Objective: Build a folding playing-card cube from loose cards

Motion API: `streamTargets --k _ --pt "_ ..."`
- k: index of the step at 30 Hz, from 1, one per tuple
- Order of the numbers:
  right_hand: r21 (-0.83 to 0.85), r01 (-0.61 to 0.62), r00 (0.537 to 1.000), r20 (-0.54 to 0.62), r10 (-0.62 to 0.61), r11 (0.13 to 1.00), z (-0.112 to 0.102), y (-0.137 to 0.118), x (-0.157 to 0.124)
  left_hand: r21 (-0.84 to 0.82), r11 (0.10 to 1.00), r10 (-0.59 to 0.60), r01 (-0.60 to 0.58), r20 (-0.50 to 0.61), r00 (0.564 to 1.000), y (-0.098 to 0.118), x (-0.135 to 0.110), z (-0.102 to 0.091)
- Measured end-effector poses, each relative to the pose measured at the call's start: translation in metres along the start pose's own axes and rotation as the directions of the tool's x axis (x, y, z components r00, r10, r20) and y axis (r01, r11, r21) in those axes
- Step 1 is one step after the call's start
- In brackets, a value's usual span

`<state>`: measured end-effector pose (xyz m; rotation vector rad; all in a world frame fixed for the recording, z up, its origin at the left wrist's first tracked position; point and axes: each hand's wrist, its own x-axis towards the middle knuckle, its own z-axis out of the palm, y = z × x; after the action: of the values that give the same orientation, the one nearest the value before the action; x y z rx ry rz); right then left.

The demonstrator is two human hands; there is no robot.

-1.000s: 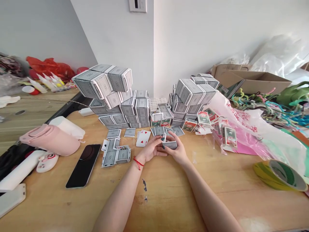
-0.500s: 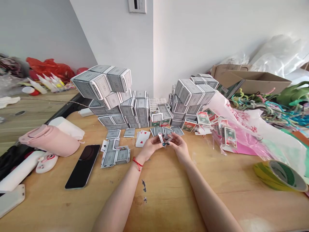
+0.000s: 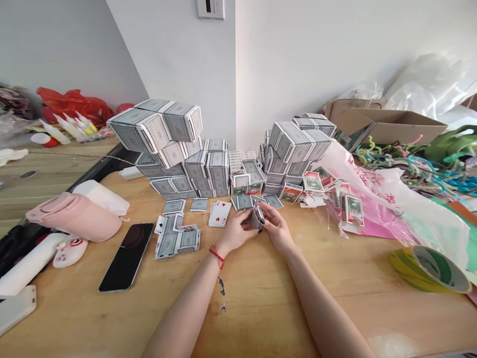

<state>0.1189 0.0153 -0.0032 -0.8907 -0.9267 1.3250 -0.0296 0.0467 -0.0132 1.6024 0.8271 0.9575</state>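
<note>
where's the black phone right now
In the head view, the black phone lies at left on the table, between the pink bottle and the nearest cards.

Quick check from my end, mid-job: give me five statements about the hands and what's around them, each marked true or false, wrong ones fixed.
1. The left hand and right hand hold a card piece between them. True.
2. The bracelet is on the right wrist. False: the bracelet is on the left wrist.
3. The phone lies left of the heart card. True.
4. The tape is beside the phone. False: the tape is far right, past both hands.
5. The heart card lies face up. True.
</note>
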Motion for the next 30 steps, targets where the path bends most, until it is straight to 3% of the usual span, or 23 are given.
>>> streamTargets --k 5,9,12,17,30 --pt "0.001 -0.008 0.998 0.067 0.008 1.0 0.004 -0.007 -0.002 0.149 0.984 0.105 -0.101 -0.013 0.994 0.004 -0.002 0.004" --pt "0.054 -0.047 0.994 0.099 0.042 0.997 0.007 -0.009 -0.003 0.42 0.894 0.215 -0.159 -0.089 0.973 0.006 -0.003 0.005" --pt "0.087 -0.072 0.996 0.058 0.067 0.994 0.006 -0.005 -0.003 0.517 0.839 0.276 -0.169 -0.136 0.952 0.006 -0.004 0.004" --pt "-0.03 -0.074 0.996 -0.049 0.073 0.997 0.001 0.011 0.001 0.588 0.793 0.301 -0.159 -0.153 0.941 0.003 -0.005 0.003" --pt "-0.034 -0.12 0.993 -0.005 0.12 0.992 -0.006 0.018 0.006 0.64 0.739 0.367 -0.211 -0.119 0.922 -0.001 -0.006 0.002"
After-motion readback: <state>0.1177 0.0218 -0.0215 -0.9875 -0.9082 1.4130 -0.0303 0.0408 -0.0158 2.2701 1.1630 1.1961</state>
